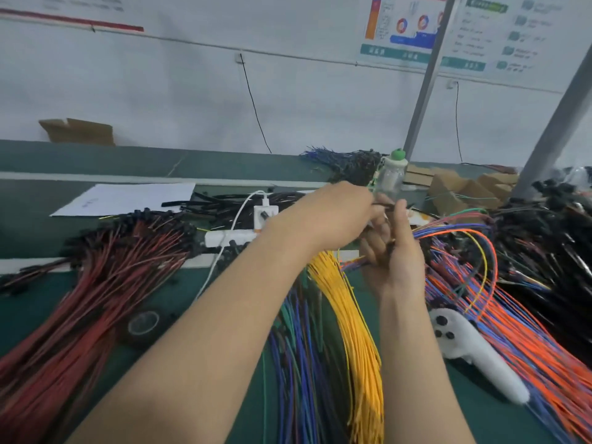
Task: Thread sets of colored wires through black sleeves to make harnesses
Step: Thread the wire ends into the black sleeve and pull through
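Left hand (pixel 339 216): raised over the middle of the bench (pixel 48 225), fingers curled, pinching one end of a thin black sleeve (pixel 389 205). The sleeve lies roughly level and points toward 3 o'clock.

Right hand (pixel 394 261): just beside the left at its 4 o'clock, palm turned toward the camera. Its fingers are curled round a set of colored wires (pixel 464 235), and its fingertips reach up to the sleeve's other end. The wires leave the hand toward 3 o'clock, arch over and drop back toward the bench. Motion blur hides whether any wire end has entered the sleeve.

Bench contents, placed from the hands:
- 6 o'clock: a yellow wire bundle (pixel 349 315), with blue and green wires (pixel 304 331) just beside it at 7 o'clock.
- 4 o'clock: orange wires (pixel 528 331) fanned out, with a white handheld controller (pixel 474 350) lying on them.
- 8 o'clock: a heap of red-and-black harnesses (pixel 96 283), and a tape roll (pixel 144 325) near its edge.
- 9 o'clock: a white power strip (pixel 230 238) with a charger (pixel 266 213) plugged in, and loose black sleeves (pixel 243 203) behind it.
- 10 o'clock: a paper sheet (pixel 128 198).
- 12 o'clock: a small bottle with a green cap (pixel 392 174), upright.
- 2 to 3 o'clock: a dark pile of sleeved harnesses (pixel 544 235).
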Available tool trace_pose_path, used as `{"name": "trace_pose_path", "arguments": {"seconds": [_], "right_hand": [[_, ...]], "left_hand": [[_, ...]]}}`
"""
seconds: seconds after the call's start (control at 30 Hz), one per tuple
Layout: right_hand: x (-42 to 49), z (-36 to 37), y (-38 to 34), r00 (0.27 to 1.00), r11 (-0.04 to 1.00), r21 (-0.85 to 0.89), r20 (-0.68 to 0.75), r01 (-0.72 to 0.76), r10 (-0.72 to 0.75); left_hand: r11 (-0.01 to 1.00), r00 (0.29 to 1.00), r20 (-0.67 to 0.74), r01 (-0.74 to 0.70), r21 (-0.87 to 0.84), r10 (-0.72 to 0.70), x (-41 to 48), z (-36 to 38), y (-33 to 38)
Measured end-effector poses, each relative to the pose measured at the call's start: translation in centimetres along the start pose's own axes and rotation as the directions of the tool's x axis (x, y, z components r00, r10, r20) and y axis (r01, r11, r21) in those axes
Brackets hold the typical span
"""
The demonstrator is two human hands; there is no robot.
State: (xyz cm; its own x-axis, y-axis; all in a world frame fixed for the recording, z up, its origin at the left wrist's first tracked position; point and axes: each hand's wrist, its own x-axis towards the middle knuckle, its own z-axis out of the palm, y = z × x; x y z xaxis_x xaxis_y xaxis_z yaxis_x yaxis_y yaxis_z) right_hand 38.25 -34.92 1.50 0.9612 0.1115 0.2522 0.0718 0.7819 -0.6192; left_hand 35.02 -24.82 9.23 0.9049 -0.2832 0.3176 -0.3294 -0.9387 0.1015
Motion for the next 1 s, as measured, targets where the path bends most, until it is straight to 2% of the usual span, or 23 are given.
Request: {"name": "trace_pose_path", "arguments": {"seconds": [0.13, 0.23, 0.27, 0.3, 0.33, 0.37, 0.4, 0.43, 0.5, 0.57, 0.6, 0.67, 0.77, 0.83, 0.93, 1.0], "right_hand": [[-4.3, 0.2, 1.2, 0.990, 0.974, -0.213, 0.099, -0.081, 0.104], [-5.8, 0.7, 3.0, 0.984, 0.929, -0.343, 0.060, -0.138, 0.168], [-5.9, 0.9, 3.7, 0.987, 0.927, -0.343, 0.006, -0.151, 0.163], [-5.9, 0.9, 4.2, 0.986, 0.933, -0.320, -0.055, -0.167, 0.157], [-5.9, 0.9, 4.7, 0.982, 0.942, -0.283, -0.108, -0.180, 0.156], [-5.9, 0.8, 5.1, 0.976, 0.950, -0.246, -0.147, -0.193, 0.160], [-5.7, 0.7, 5.5, 0.970, 0.954, -0.219, -0.178, -0.204, 0.166], [-5.6, 0.6, 5.8, 0.963, 0.954, -0.210, -0.209, -0.216, 0.172], [-5.4, 0.5, 6.3, 0.953, 0.940, -0.240, -0.243, -0.243, 0.184], [-5.4, 0.4, 6.7, 0.956, 0.925, -0.269, -0.195, -0.267, 0.219], [-5.4, 0.4, 6.9, 0.957, 0.921, -0.272, -0.163, -0.277, 0.240], [-5.4, 0.0, 7.2, 0.956, 0.908, -0.301, -0.130, -0.292, 0.264], [-5.3, -0.8, 7.9, 0.950, 0.875, -0.372, -0.131, -0.311, 0.282], [-5.5, -1.3, 8.1, 0.946, 0.853, -0.408, -0.133, -0.325, 0.297], [-5.7, -1.7, 8.0, 0.933, 0.806, -0.473, -0.142, -0.358, 0.331], [-5.7, -1.5, 7.6, 0.933, 0.814, -0.455, -0.188, -0.361, 0.308]], "left_hand": [[0.996, 0.982, 0.189, -0.028, 0.082, 0.012, -4.8, -0.9, -0.4], [0.983, 0.958, 0.218, 0.179, 0.044, -0.184, -7.4, -0.2, -1.4], [0.971, 0.961, 0.136, 0.237, 0.031, -0.239, -8.1, 0.4, -1.6], [0.964, 0.965, -0.011, 0.263, 0.046, -0.262, -8.8, 1.2, -1.5], [0.961, 0.946, -0.195, 0.273, 0.041, -0.260, -9.6, 2.1, -1.2], [0.963, 0.894, -0.364, 0.268, -0.037, -0.262, -10.4, 3.2, -0.8], [0.952, 0.841, -0.446, 0.272, -0.139, -0.305, -11.1, 4.3, -0.3], [0.918, 0.812, -0.432, 0.317, -0.239, -0.392, -11.7, 5.5, -0.1], [0.785, 0.793, -0.214, 0.449, -0.428, -0.570, -12.2, 8.0, -0.3], [0.544, 0.745, -0.037, 0.452, -0.707, -0.666, -12.0, 10.0, -1.2], [0.387, 0.723, 0.025, 0.397, -0.832, -0.690, -11.8, 10.5, -1.6], [0.118, 0.728, 0.099, 0.240, -0.964, -0.678, -11.4, 11.2, -1.9], [-0.245, 0.767, 0.177, 0.027, -0.969, -0.617, -11.3, 12.0, -2.2], [-0.326, 0.764, 0.185, -0.035, -0.945, -0.618, -11.4, 12.4, -2.3], [-0.303, 0.733, 0.165, -0.059, -0.951, -0.660, -11.3, 13.0, -2.5], [-0.305, 0.704, 0.169, -0.070, -0.950, -0.689, -11.4, 13.1, -2.8]]}}
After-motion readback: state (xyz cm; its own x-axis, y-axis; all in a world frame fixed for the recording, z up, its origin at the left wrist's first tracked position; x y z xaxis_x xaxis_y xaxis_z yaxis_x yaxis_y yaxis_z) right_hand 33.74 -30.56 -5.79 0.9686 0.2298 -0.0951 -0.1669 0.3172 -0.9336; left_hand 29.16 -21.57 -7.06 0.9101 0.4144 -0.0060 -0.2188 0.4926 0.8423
